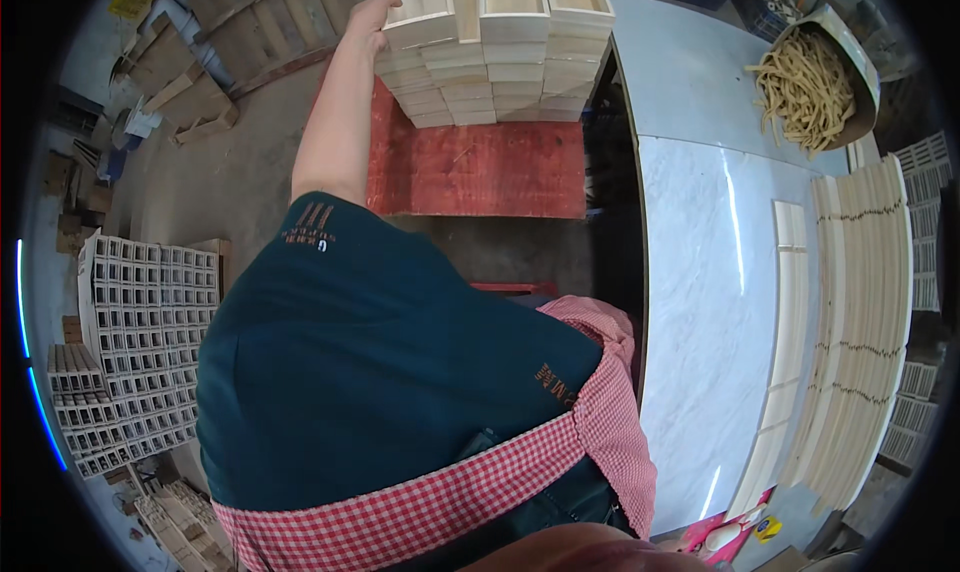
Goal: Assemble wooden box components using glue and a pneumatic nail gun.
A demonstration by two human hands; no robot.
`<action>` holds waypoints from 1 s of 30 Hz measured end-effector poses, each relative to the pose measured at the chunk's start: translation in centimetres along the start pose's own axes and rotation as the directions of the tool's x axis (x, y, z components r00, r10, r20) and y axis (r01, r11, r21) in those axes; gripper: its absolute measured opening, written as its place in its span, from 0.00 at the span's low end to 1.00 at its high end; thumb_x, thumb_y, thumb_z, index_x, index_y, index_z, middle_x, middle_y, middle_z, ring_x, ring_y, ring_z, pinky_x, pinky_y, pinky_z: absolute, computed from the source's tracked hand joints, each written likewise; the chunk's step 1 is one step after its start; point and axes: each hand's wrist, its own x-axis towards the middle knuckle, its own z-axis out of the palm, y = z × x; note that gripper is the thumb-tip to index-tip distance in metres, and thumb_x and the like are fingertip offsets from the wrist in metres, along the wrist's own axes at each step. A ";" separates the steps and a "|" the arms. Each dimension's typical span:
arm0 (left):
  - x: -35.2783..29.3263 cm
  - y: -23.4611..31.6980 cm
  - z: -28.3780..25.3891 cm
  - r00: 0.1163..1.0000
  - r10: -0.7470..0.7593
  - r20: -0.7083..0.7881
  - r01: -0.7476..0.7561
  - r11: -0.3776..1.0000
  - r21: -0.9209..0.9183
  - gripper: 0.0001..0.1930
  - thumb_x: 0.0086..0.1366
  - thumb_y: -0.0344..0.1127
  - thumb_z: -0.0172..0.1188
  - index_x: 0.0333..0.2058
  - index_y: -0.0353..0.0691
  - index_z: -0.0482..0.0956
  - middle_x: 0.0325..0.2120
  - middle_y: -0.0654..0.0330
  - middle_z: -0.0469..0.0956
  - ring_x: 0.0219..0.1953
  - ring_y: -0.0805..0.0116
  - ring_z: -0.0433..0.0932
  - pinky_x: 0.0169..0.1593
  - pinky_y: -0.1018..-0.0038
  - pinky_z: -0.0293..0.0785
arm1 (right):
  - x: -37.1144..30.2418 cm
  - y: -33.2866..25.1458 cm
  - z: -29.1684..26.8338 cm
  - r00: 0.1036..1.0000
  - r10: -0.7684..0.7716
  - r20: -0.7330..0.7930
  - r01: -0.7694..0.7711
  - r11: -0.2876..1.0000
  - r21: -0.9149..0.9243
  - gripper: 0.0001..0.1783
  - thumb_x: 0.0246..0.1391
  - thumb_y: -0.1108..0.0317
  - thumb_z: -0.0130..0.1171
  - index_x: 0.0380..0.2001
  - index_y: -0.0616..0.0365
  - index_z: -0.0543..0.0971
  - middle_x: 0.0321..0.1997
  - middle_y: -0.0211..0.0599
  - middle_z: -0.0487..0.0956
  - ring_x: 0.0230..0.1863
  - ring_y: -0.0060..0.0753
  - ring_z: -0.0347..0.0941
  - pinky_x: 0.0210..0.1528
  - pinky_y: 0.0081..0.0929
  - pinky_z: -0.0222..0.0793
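Note:
My left hand (pixel 377 20) reaches far out with the arm stretched. Its fingers are closed over the near-left corner of a shallow wooden box (pixel 420 30), which sits at the top left of a tall stack. More pale wooden boxes (pixel 514 29) stand beside it and in several layers underneath. Under the stack lies a red board (pixel 480 177), its front part showing bare. My right hand is out of sight. A dark green sleeve and a red checked apron (pixel 430 482) fill much of the lower picture.
To the right runs a white marbled table (pixel 700 272) bearing thin wooden strips (pixel 785 312) and stacked long boards (pixel 855 322). A container (pixel 868 107) of tan curled strips lies at its far end. Many small open boxes (pixel 150 332) are stacked at left; wooden pieces (pixel 200 117) lie farther back.

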 end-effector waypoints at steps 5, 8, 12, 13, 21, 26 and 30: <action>1.4 -1.8 0.8 0.984 -0.177 0.039 0.173 0.982 0.077 0.26 0.51 0.28 0.63 0.50 0.22 0.76 0.41 0.40 0.80 0.38 0.52 0.80 0.40 0.65 0.80 | 0.9 -2.1 -1.1 0.992 -0.103 0.075 0.072 0.940 0.334 0.26 0.61 0.55 0.55 0.52 0.67 0.77 0.48 0.54 0.80 0.46 0.57 0.76 0.52 0.41 0.70; 1.5 -2.2 -0.1 0.972 -0.220 0.081 0.211 0.972 0.106 0.28 0.51 0.31 0.63 0.51 0.20 0.74 0.41 0.38 0.79 0.38 0.51 0.80 0.38 0.62 0.80 | -1.1 -7.4 -6.0 0.980 -0.129 0.148 0.082 0.953 0.291 0.26 0.67 0.56 0.52 0.59 0.64 0.73 0.49 0.51 0.77 0.44 0.50 0.73 0.48 0.35 0.71; 4.3 -4.9 0.1 0.943 0.099 0.319 -0.245 0.854 0.459 0.25 0.54 0.32 0.63 0.53 0.32 0.77 0.45 0.47 0.80 0.43 0.54 0.79 0.46 0.62 0.78 | -5.8 -11.7 -13.0 0.988 -0.154 0.021 0.143 0.952 0.270 0.19 0.62 0.57 0.55 0.47 0.61 0.80 0.41 0.51 0.82 0.33 0.50 0.76 0.37 0.41 0.73; 5.0 -5.9 -1.5 0.849 0.239 0.472 -0.488 0.699 0.523 0.25 0.56 0.33 0.63 0.54 0.37 0.78 0.47 0.50 0.80 0.46 0.55 0.78 0.49 0.62 0.77 | -2.6 -6.9 -6.6 0.967 -0.246 -0.061 0.253 0.909 0.332 0.19 0.64 0.59 0.53 0.47 0.64 0.80 0.33 0.47 0.82 0.26 0.46 0.72 0.32 0.39 0.72; 1.0 0.4 -0.5 0.850 0.246 0.466 -0.478 0.730 0.488 0.25 0.63 0.39 0.58 0.58 0.40 0.75 0.56 0.49 0.76 0.57 0.53 0.75 0.60 0.61 0.72 | 1.2 -14.6 1.2 0.850 -0.524 -0.058 0.471 0.705 0.530 0.24 0.51 0.64 0.63 0.50 0.64 0.79 0.48 0.50 0.80 0.49 0.53 0.75 0.54 0.39 0.71; -9.4 4.4 11.0 0.676 0.709 0.202 -0.672 0.481 0.563 0.25 0.62 0.46 0.64 0.50 0.31 0.80 0.49 0.45 0.81 0.49 0.48 0.80 0.55 0.63 0.76 | 6.1 -15.8 2.9 0.892 -0.447 0.065 0.400 0.849 0.346 0.28 0.45 0.73 0.57 0.54 0.58 0.77 0.51 0.50 0.76 0.48 0.59 0.73 0.55 0.45 0.71; -21.9 2.6 21.4 0.317 0.781 0.539 -0.943 0.198 0.267 0.21 0.64 0.38 0.63 0.52 0.33 0.79 0.48 0.48 0.81 0.49 0.52 0.79 0.56 0.65 0.73 | 6.3 -16.1 1.5 0.823 -0.538 0.183 0.445 0.811 0.380 0.25 0.45 0.74 0.58 0.51 0.57 0.78 0.50 0.46 0.77 0.48 0.57 0.73 0.55 0.44 0.72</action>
